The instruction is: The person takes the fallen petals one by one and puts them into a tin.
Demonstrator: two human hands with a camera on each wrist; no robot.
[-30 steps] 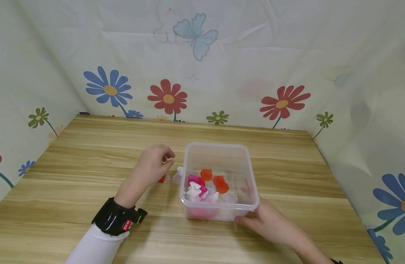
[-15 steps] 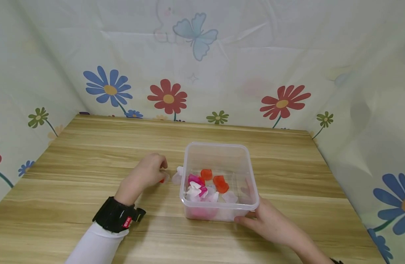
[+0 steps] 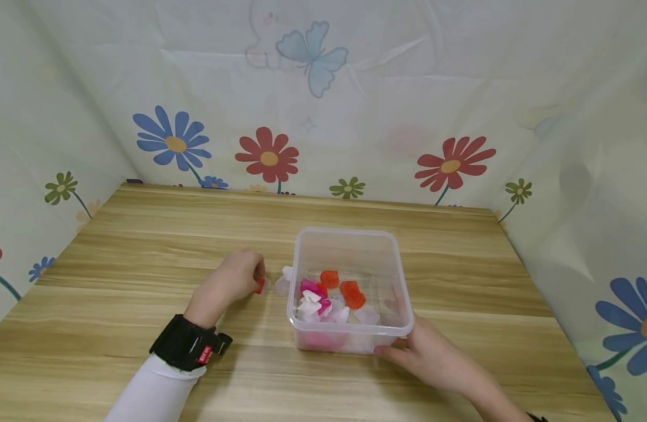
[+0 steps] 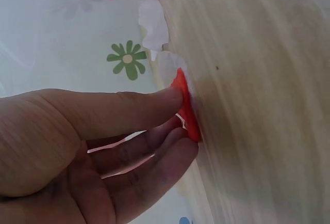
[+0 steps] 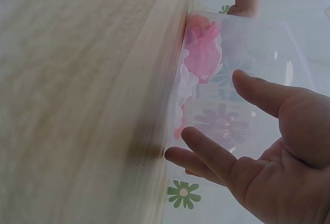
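My left hand (image 3: 234, 274) is low over the table, left of a clear plastic box (image 3: 350, 331). Its thumb and fingertips pinch a red petal (image 4: 186, 105), which looks like fabric, right at the wood surface. White petals (image 3: 283, 285) lie between that hand and the box. Inside the box are orange-red petals (image 3: 352, 294), magenta petals (image 3: 310, 286) and white petals (image 3: 367, 316). My right hand (image 3: 426, 354) is at the box's near right corner, its fingers loosely extended along the wall in the right wrist view.
The box stands on a wood-grain table (image 3: 170, 234). A pale curtain (image 3: 376, 117) printed with flowers and a butterfly encloses the back and sides. A black band (image 3: 186, 343) is strapped round my left wrist over a white sleeve (image 3: 155, 390).
My left hand has moved down and slightly left to the red petal, and its fingers have closed on it. The right hand and the box have stayed put.
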